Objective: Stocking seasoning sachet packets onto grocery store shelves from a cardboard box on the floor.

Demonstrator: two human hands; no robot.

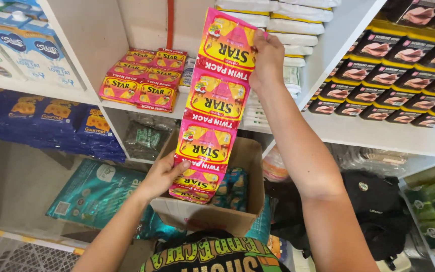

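Observation:
A long strip of joined pink-and-yellow sachets [216, 100] hangs upright in front of the shelves. My right hand [267, 58] grips its top end, level with the upper shelf. My left hand [163, 174] holds the strip near its bottom end, just over an open cardboard box [250, 186]. The strip's lowest sachets dip into the box, where blue packets [232, 189] lie.
More pink-and-yellow sachets [142, 78] are stacked on the white shelf. White packs [298, 20] fill the upper middle shelf, dark boxes [399, 75] the right one. Blue cartons [21, 43] and blue bags [41, 118] sit at left. A teal sack [94, 194] lies on the floor.

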